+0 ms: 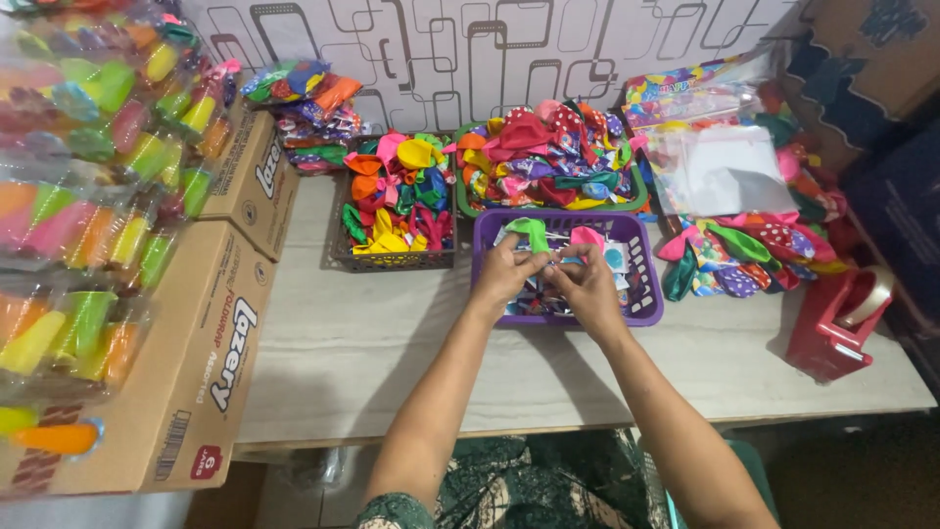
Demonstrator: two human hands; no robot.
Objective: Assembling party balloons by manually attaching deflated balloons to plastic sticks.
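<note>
A red tape dispenser (835,323) sits at the right edge of the pale worktop (372,353), and cardboard boxes (196,372) topped with bagged bright toys crowd the left. Nothing blocks the hands. Over the purple basket (648,294), the left hand (504,272) is closed, pinching a green balloon (532,233); the right hand (586,279) is curled, its fingertips on a pink balloon (587,238). Behind, a dark wire basket (392,257) and a green basket (548,201) are heaped with mixed-colour balloons; loose ones lie at the right.
</note>
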